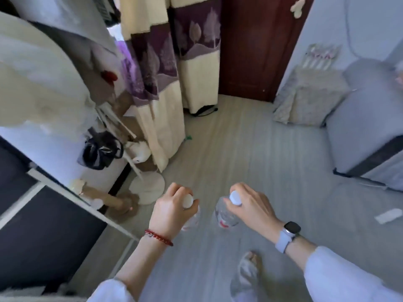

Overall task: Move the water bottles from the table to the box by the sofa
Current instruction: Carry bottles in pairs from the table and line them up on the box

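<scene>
I carry two clear plastic water bottles with white caps, held upright above the grey floor. My left hand [172, 208], with a red bead bracelet on the wrist, grips the neck of the left bottle [193, 219]; only its cap and part of its body show. My right hand [250, 205], with a watch on the wrist, grips the neck of the right bottle [224, 216], which has a red label low on its body. A grey sofa [357, 131] stands at the right. No table or box is clearly in view.
A dark cabinet with a white frame [43, 225] stands at the left, with a black bag [100, 149] and a fan base [147, 186] beside it. Purple and cream curtains [170, 83] hang ahead, next to a brown door [250, 46]. A cushion [309, 97] lies by the sofa.
</scene>
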{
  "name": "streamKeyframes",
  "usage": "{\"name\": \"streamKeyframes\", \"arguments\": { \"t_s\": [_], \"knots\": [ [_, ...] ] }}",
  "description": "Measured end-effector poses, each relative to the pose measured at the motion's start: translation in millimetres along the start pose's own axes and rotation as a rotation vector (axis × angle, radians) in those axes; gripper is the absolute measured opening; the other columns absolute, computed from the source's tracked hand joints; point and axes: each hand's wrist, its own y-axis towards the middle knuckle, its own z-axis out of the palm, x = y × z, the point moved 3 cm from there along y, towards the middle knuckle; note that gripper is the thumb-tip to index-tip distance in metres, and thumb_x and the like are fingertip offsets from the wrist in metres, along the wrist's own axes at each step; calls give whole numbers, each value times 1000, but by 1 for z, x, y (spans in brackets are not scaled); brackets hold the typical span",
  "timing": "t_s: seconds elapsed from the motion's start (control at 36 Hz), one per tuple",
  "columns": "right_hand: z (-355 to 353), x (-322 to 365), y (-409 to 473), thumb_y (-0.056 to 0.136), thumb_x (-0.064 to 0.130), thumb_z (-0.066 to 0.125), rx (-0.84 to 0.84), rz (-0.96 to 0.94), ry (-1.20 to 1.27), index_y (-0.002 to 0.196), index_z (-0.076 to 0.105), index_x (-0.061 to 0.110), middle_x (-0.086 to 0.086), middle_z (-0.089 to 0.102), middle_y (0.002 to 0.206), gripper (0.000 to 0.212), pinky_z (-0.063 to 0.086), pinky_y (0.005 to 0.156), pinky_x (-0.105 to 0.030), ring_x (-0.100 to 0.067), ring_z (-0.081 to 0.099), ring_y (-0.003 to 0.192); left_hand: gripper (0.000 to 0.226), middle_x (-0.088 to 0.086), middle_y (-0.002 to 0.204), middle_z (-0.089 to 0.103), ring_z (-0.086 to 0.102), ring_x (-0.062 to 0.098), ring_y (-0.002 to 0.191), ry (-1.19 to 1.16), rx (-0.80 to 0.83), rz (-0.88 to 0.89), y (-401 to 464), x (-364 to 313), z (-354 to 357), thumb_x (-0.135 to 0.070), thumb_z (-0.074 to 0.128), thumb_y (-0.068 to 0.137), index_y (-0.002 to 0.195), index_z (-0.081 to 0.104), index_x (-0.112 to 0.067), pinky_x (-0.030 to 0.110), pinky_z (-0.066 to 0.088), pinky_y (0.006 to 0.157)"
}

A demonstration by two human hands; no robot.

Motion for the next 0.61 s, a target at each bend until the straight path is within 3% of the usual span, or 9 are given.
{"name": "streamKeyframes", "arguments": {
  "t_s": [0.17, 0.25, 0.36, 0.47, 0.61],
  "knots": [
    [-36, -117, 101, 81, 39, 61, 35, 102, -19, 93, 57, 13, -10, 60, 101, 29, 45, 73, -38, -38, 59, 91, 30, 2, 71, 57, 59, 25, 52, 8, 164, 105, 129, -40, 119, -44, 51, 68, 70, 59, -15, 23, 47, 45],
    [-57, -178, 153, 83, 38, 58, 140, 127, -37, 98, 56, 14, -10, 53, 106, 28, 45, 74, -39, -40, 57, 89, 31, 0, 70, 56, 57, 20, 53, -37, 210, 68, 192, -65, 171, -44, 51, 67, 71, 61, -15, 16, 39, 53],
    [-88, -244, 219, 84, 34, 54, 204, 159, -35, 98, 55, 15, -9, 47, 107, 24, 46, 76, -40, -39, 58, 88, 33, 1, 75, 58, 57, 17, 59, -97, 234, 27, 272, -93, 225, -46, 52, 66, 74, 62, -16, 17, 39, 60],
    [-122, -301, 293, 86, 27, 50, 182, 212, -51, 99, 52, 14, -10, 43, 108, 18, 45, 70, -38, -40, 56, 83, 30, 1, 78, 59, 51, 14, 77, -156, 212, 35, 365, -126, 268, -43, 53, 67, 77, 62, -16, 14, 38, 65],
    [-156, -372, 388, 86, 20, 47, 129, 253, -96, 100, 53, 10, -11, 43, 108, 18, 42, 67, -37, -39, 55, 82, 27, -1, 80, 60, 57, 13, 68, -127, 248, 161, 485, -156, 323, -42, 53, 70, 80, 62, -19, 22, 50, 58]
  ]
}}
